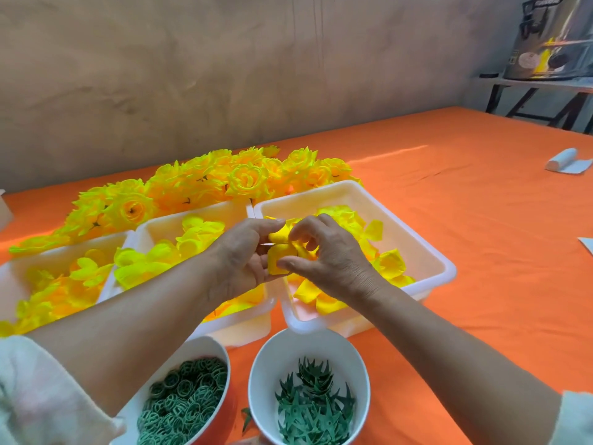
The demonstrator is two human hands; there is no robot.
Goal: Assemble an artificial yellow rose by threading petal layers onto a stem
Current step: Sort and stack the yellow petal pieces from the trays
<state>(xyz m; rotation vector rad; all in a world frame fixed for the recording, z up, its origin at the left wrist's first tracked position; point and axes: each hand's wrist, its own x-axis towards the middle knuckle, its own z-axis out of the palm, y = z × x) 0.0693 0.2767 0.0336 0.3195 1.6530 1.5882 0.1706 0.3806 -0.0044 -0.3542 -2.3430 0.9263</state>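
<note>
A small, crumpled yellow fabric petal layer (278, 255) is sitting between both hands, its soft lobes curling and folding over one another; whether a stem is running through it cannot be told. The left hand (242, 255) is cupping it from the left, with the fingertips (272, 223) curling over its top edge. The right hand (333, 258) is pinching it from the other side: the thumb is pressing on the lower lobe while the bent fingers are closing on the upper one. The layer is hanging in the air above the near-left part of a white rectangular plastic tray (420, 239), which is holding loose yellow petals (390, 263). A heap of finished yellow fabric roses (247, 181) is lying behind the trays on the orange tablecloth (481, 220).
</note>
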